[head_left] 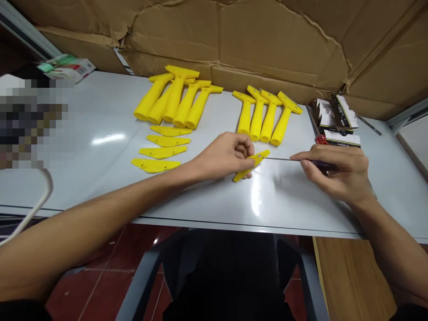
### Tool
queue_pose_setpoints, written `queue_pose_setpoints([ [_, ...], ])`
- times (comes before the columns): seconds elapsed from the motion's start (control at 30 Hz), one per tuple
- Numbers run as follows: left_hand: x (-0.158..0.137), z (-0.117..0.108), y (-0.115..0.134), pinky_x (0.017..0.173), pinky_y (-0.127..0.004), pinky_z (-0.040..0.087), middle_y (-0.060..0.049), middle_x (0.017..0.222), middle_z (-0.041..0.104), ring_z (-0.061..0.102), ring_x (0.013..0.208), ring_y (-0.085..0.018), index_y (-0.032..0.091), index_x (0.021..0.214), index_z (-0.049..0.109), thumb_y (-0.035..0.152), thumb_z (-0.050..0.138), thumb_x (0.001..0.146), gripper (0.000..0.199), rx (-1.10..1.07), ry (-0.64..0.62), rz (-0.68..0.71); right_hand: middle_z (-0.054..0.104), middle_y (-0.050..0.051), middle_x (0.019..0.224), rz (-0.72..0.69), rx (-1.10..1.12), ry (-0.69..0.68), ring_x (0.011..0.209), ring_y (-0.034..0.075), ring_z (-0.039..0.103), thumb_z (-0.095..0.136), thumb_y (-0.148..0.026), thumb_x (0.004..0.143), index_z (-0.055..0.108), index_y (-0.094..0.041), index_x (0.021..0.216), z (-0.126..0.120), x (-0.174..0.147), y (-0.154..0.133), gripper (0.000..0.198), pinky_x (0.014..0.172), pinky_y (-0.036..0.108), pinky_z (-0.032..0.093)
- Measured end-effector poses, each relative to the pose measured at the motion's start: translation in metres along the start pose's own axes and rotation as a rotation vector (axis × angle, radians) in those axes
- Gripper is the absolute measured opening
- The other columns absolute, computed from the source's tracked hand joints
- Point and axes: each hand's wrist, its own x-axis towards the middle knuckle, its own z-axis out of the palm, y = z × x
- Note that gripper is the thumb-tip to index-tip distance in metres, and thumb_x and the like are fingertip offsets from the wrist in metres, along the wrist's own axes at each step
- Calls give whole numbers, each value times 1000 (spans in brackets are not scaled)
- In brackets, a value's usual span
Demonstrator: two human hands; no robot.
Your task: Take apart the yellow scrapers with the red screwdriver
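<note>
My left hand (230, 154) pinches a yellow plastic plate (256, 161), tilted above the white table, with a small screw near its upper end. In my right hand (337, 171) is a screwdriver (281, 159); its thin shaft points left and the tip is at or close to the screw. My fingers cover most of the screwdriver's dark handle. Left of my left hand, several matching yellow plates (162, 153) lie in a column. Behind them rests a group of yellow scraper handles (178, 96). Further right lie several more yellow scrapers (267, 116) with screws in their heads.
Small printed boxes (339, 116) and dark flat blades are piled at the right, beside a red-handled tool (321, 139). A cardboard sheet (214, 40) stands along the table's back. At the far left are a carton (72, 69) and a white cable (47, 187).
</note>
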Motion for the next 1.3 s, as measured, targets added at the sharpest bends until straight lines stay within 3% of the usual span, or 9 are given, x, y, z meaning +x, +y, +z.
queue_pose_setpoints([
  [0.43, -2, 2, -2, 64, -29, 69, -3, 79, 80, 85, 76, -23, 20, 93, 60, 11, 72, 93, 15, 44, -11, 46, 64, 0, 69, -58, -57, 31, 57, 0, 46, 61, -28, 103, 84, -20, 105, 9, -4, -6, 25, 57, 20, 36],
  [0.63, -1, 1, 4, 63, -27, 66, -4, 79, 80, 86, 76, -23, 18, 92, 63, 11, 76, 91, 15, -30, 9, -83, 75, 3, 92, 121, 195, -121, 72, 1, 61, 64, -44, 105, 86, -20, 110, 5, 2, 16, 33, 64, 16, 45],
  [0.8, -3, 1, 10, 71, -28, 67, -5, 82, 83, 86, 80, -23, 18, 92, 67, 16, 80, 87, 14, -39, -7, -82, 64, 2, 78, 285, 382, -188, 63, 0, 50, 69, -58, 101, 86, -22, 117, 4, 2, 41, 44, 54, 17, 37],
  [1.03, -2, -2, 10, 73, -30, 65, -4, 81, 81, 82, 75, -20, 18, 92, 67, 18, 77, 86, 11, 12, 33, -14, 60, 3, 74, 422, 581, -198, 60, 2, 48, 75, -65, 93, 85, -18, 114, 5, 4, 47, 53, 51, 19, 37],
  [1.17, -2, -4, 11, 71, -30, 61, -3, 80, 79, 77, 71, -18, 18, 92, 70, 19, 73, 86, 7, 182, 134, 76, 62, 3, 72, 359, 457, -205, 60, 2, 48, 73, -63, 96, 86, -19, 111, -1, 5, 56, 48, 53, 20, 35],
  [1.3, -3, -4, 9, 75, -31, 56, -4, 92, 81, 74, 83, -18, 18, 92, 76, 19, 70, 86, 9, 428, 248, 192, 74, 4, 90, 56, 143, -256, 73, 3, 60, 72, -50, 99, 88, -24, 109, -12, 7, 56, 31, 67, 20, 44],
])
